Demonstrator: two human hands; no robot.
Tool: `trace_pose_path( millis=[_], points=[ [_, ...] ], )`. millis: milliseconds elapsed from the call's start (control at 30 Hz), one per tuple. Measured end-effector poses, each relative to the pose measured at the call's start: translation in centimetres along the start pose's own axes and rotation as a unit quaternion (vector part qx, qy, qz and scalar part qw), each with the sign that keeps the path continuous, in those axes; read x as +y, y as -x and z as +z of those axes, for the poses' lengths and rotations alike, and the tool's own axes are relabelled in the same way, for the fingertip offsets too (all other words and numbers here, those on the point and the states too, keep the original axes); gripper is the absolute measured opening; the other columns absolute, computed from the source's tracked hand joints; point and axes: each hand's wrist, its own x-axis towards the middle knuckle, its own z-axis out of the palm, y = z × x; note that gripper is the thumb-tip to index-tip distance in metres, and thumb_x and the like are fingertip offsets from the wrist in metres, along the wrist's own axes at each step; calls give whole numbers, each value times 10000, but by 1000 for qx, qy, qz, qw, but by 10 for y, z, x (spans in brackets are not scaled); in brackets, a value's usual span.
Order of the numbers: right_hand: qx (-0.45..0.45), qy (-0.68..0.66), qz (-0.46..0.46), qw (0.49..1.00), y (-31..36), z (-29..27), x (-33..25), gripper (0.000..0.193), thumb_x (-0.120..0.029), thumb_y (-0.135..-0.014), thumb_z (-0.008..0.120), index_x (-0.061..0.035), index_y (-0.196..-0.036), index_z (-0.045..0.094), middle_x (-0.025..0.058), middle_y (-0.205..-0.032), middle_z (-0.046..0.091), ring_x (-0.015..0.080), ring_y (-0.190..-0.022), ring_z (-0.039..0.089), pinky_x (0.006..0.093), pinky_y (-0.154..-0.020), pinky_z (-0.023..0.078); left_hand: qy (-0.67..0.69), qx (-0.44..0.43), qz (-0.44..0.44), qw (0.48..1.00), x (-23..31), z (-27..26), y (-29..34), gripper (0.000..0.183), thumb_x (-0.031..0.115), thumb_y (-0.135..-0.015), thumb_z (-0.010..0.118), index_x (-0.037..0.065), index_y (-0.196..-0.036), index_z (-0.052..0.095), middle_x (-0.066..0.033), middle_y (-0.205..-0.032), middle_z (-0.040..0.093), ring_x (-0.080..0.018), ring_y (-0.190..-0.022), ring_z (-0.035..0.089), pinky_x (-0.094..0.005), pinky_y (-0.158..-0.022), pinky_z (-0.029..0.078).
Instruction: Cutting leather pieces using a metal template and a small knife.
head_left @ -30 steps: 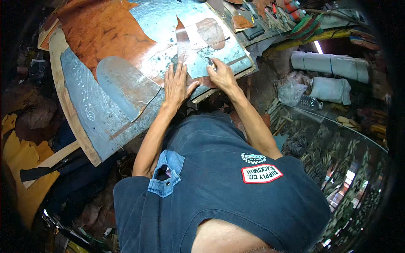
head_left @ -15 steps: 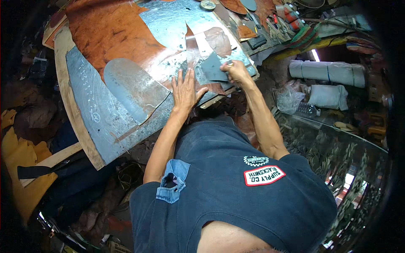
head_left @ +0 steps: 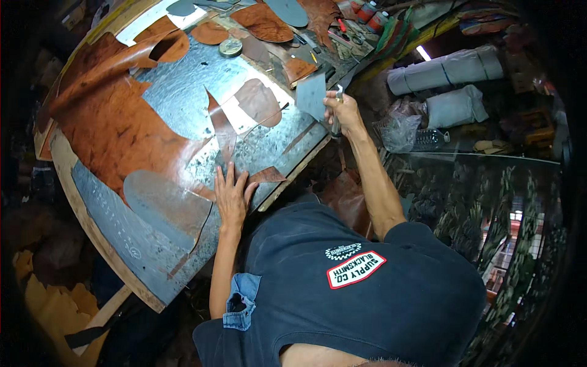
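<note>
My left hand [head_left: 232,202] lies flat on the worktable, fingers spread, at the end of a narrow pointed brown leather strip [head_left: 222,125]. A small brown leather scrap [head_left: 269,175] sits just right of its thumb. Past the table's right corner, my right hand [head_left: 344,116] is closed around a slim metal-ended tool [head_left: 335,127] whose exact kind I cannot make out. At its fingertips is a flat blue-grey piece [head_left: 310,96], held up at a slant. Left of my left hand rests a rounded grey-brown piece [head_left: 162,199]; a smaller rounded brown one [head_left: 258,103] lies farther off.
A large orange-brown leather sheet [head_left: 104,134] covers the table's left side, its far edge curled. The scratched grey work surface [head_left: 122,226] has a wooden rim [head_left: 79,208]. A round tin [head_left: 230,48] stands at the back. Wrapped rolls [head_left: 449,71] lie at the right.
The view has shifted. My right hand has carried the blue-grey piece up from the tabletop to beyond the right corner. My left hand stays flat on the table.
</note>
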Motion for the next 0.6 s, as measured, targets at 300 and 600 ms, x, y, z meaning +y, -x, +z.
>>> trace_pose_path(
  millis=[300, 600],
  points=[
    [-8, -191, 80, 978, -101, 14, 17, 212, -108, -877, 640, -28, -1057, 562, 134, -887, 689, 201, -649, 695, 285, -421, 454, 20, -32, -29, 999, 17, -7, -10, 222, 157, -868, 702, 27, -1043, 658, -196, -1353, 543, -433, -1303, 450, -502, -1028, 401],
    [-99, 160, 32, 982, 62, 51, 31, 284, -253, -876, 665, -5, -1013, 682, 113, -838, 696, 175, -595, 614, 327, -535, 488, 44, -48, -11, 998, 34, -8, -3, 269, 88, -872, 668, 29, -1133, 641, -173, -1320, 563, -461, -1298, 439, -518, -1034, 400]
  ],
)
